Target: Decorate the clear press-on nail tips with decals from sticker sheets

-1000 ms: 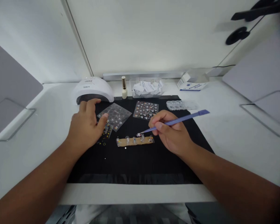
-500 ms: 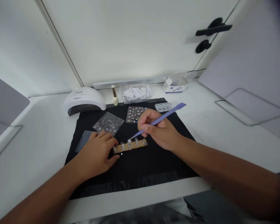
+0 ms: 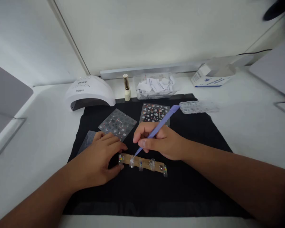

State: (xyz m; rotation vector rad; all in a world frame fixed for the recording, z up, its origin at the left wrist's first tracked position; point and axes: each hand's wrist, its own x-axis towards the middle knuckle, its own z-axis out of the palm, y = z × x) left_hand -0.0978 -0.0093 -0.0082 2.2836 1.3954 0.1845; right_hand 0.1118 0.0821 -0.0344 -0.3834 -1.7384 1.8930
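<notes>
My right hand (image 3: pixel 159 141) pinches a slim purple nail-art tool (image 3: pixel 160 126) like a pen, its flat end up. The point of the tool meets a small white piece (image 3: pixel 132 161) on the second clear nail tip from the left. Several clear nail tips, some with coloured bits, sit along a tan strip (image 3: pixel 146 163) on the black mat. My left hand (image 3: pixel 102 158) has its thumb and index finger about the strip's left end, closed on it. The other left fingers are curled over the mat beside a dark sticker sheet (image 3: pixel 87 141).
Two more sticker sheets, a grey one (image 3: pixel 117 123) and a patterned one (image 3: pixel 154 112), lie behind my hands. Along the back stand a white nail lamp (image 3: pixel 92 90), a polish bottle (image 3: pixel 127 93), a tub of white packets (image 3: pixel 154 88) and an open box (image 3: pixel 211 77). A clear case (image 3: pixel 194 107) is at right.
The tool's tip, with the white piece, has come down from above the middle of the strip onto the second nail tip. The strip has turned, its right end now nearer me. The view has shifted.
</notes>
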